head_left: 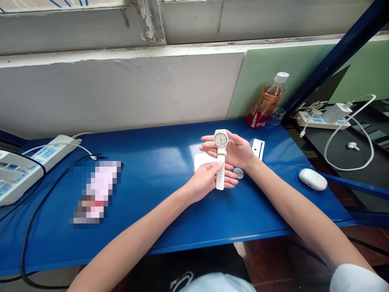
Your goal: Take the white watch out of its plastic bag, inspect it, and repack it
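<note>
A white wristwatch (221, 139) with a round pale dial is held up over the blue desk, its strap hanging towards me. My left hand (206, 178) pinches the strap, thumb on top and fingers stretched out beneath it. My right hand (238, 150) is turned palm up, its fingers behind the watch case and its thumb side at the case's edge, so it supports the watch. Below the hands lie a white flat item (200, 159), partly covered, a clear round disc (238, 173) and a white slotted card (258, 148).
A drink bottle (266, 103) stands at the back right beside a clear cup-like piece (276, 116). A white earbud case (313, 179) sits near the right edge. On the left are a power strip (45, 156), a black cable (39, 207) and a blurred phone-shaped object (99, 190).
</note>
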Demonstrator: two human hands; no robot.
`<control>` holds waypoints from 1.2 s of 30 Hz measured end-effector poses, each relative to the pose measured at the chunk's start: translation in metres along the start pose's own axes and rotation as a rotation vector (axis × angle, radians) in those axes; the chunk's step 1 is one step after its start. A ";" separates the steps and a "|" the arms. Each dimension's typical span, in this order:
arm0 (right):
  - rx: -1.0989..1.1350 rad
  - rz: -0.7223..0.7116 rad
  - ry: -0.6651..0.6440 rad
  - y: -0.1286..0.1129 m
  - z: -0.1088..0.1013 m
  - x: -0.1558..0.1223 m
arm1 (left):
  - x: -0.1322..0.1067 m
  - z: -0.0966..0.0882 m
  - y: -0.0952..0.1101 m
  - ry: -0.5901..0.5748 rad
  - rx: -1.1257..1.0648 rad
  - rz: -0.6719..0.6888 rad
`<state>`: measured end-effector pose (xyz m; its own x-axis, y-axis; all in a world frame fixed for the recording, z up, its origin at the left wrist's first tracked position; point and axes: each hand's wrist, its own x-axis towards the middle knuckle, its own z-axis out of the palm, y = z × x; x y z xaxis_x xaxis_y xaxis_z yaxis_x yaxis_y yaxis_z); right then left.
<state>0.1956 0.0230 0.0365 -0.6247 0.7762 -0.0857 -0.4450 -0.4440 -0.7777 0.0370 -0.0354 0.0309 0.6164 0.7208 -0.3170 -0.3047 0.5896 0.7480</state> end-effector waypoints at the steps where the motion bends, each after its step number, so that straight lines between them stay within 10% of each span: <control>1: 0.007 -0.031 0.023 0.001 -0.002 0.000 | -0.001 0.001 0.000 0.009 0.000 0.027; 8: 0.038 -0.176 0.237 0.008 -0.010 0.008 | -0.004 0.004 0.000 0.015 0.006 0.103; 17: -0.067 -0.126 -0.066 0.003 0.004 0.003 | -0.001 0.002 -0.001 0.037 0.000 0.060; 36: -0.090 -0.059 -0.125 0.003 0.002 0.003 | -0.001 -0.003 -0.001 -0.030 0.018 0.014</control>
<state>0.1909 0.0229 0.0353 -0.6765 0.7356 0.0351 -0.4273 -0.3532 -0.8323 0.0346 -0.0355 0.0286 0.6337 0.7174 -0.2893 -0.3004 0.5729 0.7626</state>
